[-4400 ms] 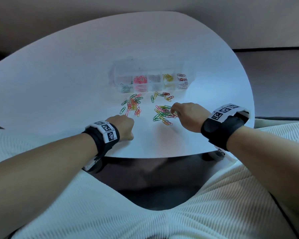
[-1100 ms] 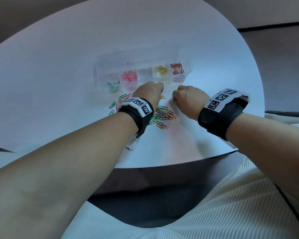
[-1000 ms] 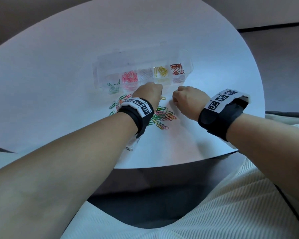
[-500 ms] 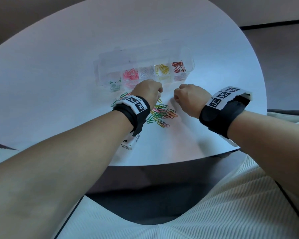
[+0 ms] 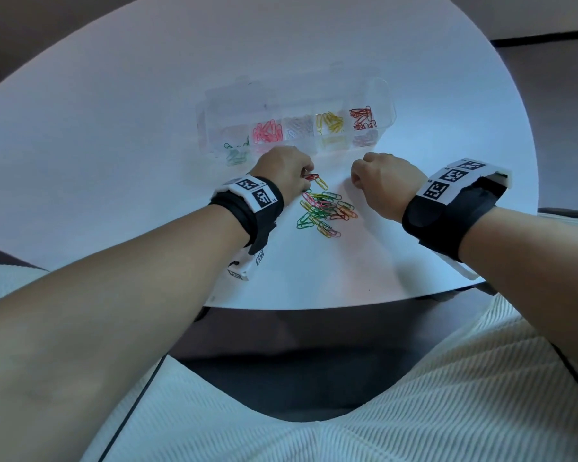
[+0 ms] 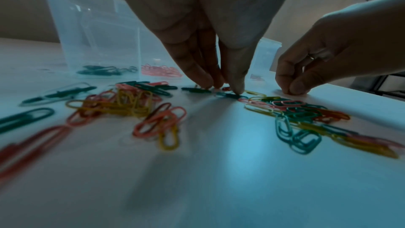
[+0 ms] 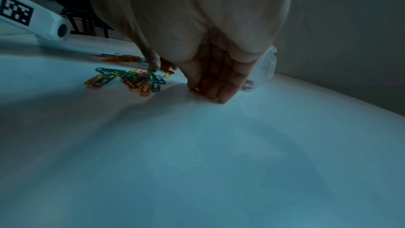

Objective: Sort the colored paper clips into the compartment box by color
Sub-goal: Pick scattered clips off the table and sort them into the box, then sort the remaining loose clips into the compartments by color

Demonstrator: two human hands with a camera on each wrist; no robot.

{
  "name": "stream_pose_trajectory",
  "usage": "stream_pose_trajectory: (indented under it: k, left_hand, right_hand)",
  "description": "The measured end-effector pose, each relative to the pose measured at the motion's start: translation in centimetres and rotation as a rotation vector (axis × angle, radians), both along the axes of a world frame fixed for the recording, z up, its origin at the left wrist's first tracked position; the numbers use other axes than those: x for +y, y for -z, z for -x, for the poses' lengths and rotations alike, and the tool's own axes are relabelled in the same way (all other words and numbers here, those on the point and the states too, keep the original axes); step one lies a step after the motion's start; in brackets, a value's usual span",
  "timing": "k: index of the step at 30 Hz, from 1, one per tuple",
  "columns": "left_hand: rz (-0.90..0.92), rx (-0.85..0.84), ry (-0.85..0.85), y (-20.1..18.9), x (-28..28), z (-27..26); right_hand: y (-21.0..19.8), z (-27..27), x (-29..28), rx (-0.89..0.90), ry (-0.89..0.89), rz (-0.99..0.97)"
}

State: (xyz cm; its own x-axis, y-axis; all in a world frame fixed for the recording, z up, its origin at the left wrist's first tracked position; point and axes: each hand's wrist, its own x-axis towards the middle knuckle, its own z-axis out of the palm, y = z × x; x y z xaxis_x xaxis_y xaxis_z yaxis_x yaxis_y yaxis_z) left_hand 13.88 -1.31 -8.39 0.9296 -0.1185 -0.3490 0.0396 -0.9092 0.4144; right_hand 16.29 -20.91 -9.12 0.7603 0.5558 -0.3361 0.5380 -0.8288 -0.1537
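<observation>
A clear compartment box stands at the back, holding green, pink, clear, yellow and red clips in separate cells. In front of it lies a mixed pile of paper clips. My left hand reaches down at the pile's far edge, its thumb and fingertips closing on a red paper clip. My right hand is curled to the right of the pile, and its fingertips touch the table with a reddish clip showing among them.
A second loose pile lies under my left wrist, hidden in the head view. The round white table ends close to my lap. The box stands just beyond my right hand.
My left hand came forward from the left pile to the front of the box, then drew back slightly. A red clip now shows at its fingertips. The right hand stayed almost still.
</observation>
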Motion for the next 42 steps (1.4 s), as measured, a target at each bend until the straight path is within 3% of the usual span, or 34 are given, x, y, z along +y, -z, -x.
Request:
stream_pose_trajectory:
  k: [11,20,28,34,42]
  left_hand:
    - [-0.016,0.015,-0.058,0.0,-0.3,0.4]
    - [0.198,-0.121,-0.226,0.1,-1.5,2.1]
    - [0.407,-0.291,-0.338,-2.7,-2.9,-0.8]
    - [0.355,-0.329,-0.350,-4.1,-4.1,-4.7]
    - [0.297,-0.247,-0.271,-4.3,-4.9,-5.2]
  right_hand:
    - [-0.3,0.4,0.1,-0.014,0.060,-0.074]
    - [-0.4,0.0,0.5,-0.146,-0.022,-0.386]
    - [-5.0,-3.7,0.0,-0.291,0.259,-0.534]
    - [-3.9,-4.0,-0.7,-0.227,0.291,-0.307]
    - [-5.2,-3.3,-1.5,-0.311,0.314,-0.309]
